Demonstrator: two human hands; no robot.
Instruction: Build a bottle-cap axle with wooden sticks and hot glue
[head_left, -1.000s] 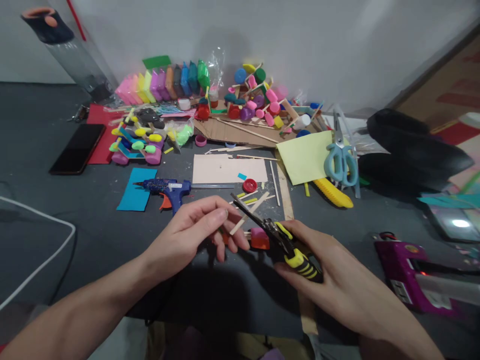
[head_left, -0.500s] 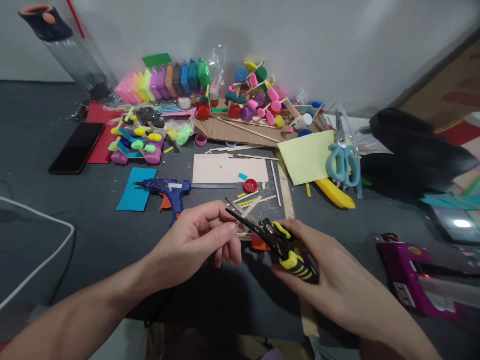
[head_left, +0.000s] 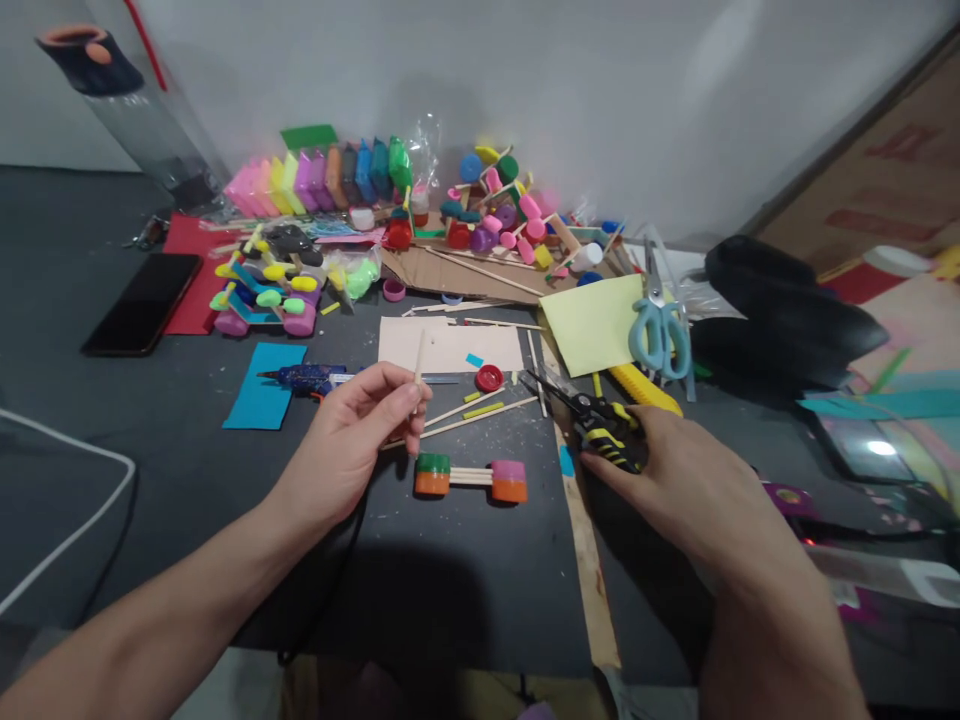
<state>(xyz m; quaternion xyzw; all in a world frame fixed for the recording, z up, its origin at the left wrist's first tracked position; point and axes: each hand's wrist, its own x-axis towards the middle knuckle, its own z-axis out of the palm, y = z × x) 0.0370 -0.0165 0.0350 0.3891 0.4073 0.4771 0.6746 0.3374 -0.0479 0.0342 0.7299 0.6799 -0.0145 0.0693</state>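
My left hand (head_left: 352, 445) pinches a short wooden stick (head_left: 418, 372) upright between thumb and fingers, above the dark mat. My right hand (head_left: 679, 480) rests on the mat to the right, closed on yellow-and-black cutting pliers (head_left: 592, 418) whose jaws point up-left. Between the hands lies a small piece (head_left: 470, 477) made of bottle caps joined by sticks: green over orange on the left, pink over orange on the right.
A blue glue gun (head_left: 304, 377), teal paper (head_left: 264, 385), a beige card (head_left: 448, 345), a red cap (head_left: 489, 377) and loose sticks lie beyond the hands. Blue scissors (head_left: 658, 335) rest on yellow paper (head_left: 592, 322). A phone (head_left: 142, 302), clay blocks (head_left: 322, 178) and cap models sit farther back.
The hands have moved apart. My left hand came away holding a short stick upright; my right hand carried the pliers down to the right. The cap-and-stick piece now lies uncovered on the mat.
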